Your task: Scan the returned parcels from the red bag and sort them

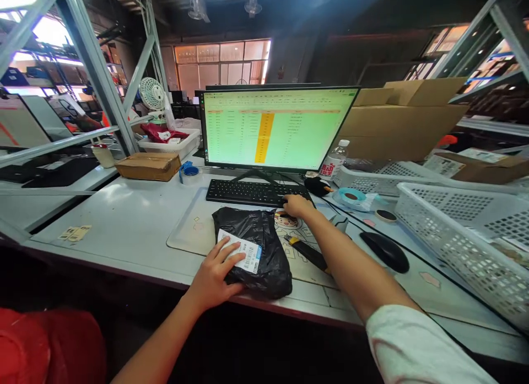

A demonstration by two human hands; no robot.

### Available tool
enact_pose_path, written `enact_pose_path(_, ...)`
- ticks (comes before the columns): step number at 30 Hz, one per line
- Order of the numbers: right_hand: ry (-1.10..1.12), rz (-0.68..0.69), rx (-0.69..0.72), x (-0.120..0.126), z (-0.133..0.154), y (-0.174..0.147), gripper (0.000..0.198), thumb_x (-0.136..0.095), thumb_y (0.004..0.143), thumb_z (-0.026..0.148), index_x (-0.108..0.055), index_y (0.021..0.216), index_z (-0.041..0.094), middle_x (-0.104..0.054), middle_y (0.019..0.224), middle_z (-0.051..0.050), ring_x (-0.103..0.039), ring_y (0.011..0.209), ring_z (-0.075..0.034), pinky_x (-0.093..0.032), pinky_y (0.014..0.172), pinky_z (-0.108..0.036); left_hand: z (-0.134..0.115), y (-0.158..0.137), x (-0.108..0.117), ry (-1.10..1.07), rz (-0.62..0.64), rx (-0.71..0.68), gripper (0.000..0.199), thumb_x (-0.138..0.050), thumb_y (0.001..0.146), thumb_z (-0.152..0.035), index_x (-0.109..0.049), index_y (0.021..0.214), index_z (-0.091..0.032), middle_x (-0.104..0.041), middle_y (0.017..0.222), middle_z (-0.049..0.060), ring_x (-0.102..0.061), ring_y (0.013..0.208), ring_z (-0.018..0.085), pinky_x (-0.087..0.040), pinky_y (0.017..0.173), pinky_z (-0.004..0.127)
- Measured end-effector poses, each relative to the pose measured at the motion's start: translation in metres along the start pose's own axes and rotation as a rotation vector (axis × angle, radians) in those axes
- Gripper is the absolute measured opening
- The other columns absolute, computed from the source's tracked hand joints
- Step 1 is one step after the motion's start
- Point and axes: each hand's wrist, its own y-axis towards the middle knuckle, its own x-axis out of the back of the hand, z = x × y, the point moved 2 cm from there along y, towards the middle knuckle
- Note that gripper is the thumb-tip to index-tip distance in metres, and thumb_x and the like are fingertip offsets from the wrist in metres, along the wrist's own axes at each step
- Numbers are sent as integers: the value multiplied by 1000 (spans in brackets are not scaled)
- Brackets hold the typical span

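Observation:
My left hand [217, 271] lies with fingers spread on a black plastic mailing bag [270, 257], over its white shipping label [250, 257]. The bag rests at the table's front edge, partly on a printed desk mat [190, 230]. At the right part of a black keyboard [243, 192], my right hand [298, 206] touches the keys with a finger pointed forward; its other fingers are partly hidden. A yellow and black utility knife [308, 252] lies on the mat below my right forearm. Behind the keyboard stands a monitor [273, 133] showing a spreadsheet with an orange column.
To the right are a black mouse [385, 250], a roll of blue tape [351, 196], a bottle [334, 161] and a white plastic basket [463, 235]. A cardboard box [149, 166] and a tape dispenser [190, 173] sit at left. Metal posts [97, 70] frame the table.

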Motion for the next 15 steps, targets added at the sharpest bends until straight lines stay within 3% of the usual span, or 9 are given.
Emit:
enact_pose_path(3,-4,-1,31,8,7,-6,48,-59,100,40,-61,141,15,-64,136,-19,-63,123,-30,-50,104,-49,-11,3,6,65,59,-5,75,-88,75,-39,-57,142,-24,-54,154,12,-36,152,38,-40,121,59)
enact_pose_path(6,-9,-31,90,13,8,-40,49,-56,98,36,-61,143,15,-66,134,-22,-64,122,-35,-51,101,-47,-28,9,9,205,167,9,97,-92,67,-54,-50,150,-26,-51,157,16,-39,149,45,-36,118,70)
enact_pose_path(9,-15,-39,169,-2,-4,-103,50,-47,100,39,-58,145,19,-68,133,-18,-64,121,-35,-52,99,-47,-35,18,9,323,231,36,86,-89,75,-33,-50,151,-24,-48,159,17,-38,149,48,-38,115,71)
enact_pose_path(12,24,-83,212,-38,-33,-165,55,-47,98,44,-57,145,18,-66,135,-17,-64,122,-36,-53,100,-49,-24,29,17,275,219,49,63,-73,80,-10,-59,141,-18,-56,152,16,-48,144,41,-48,113,56)
enact_pose_path(15,191,-241,275,-72,-63,-199,56,-45,96,44,-60,142,15,-66,130,-19,-64,119,-35,-52,104,-51,-2,40,43,114,-25,183,43,-60,85,-8,-69,126,-17,-72,127,14,-69,118,31,-54,102,42)
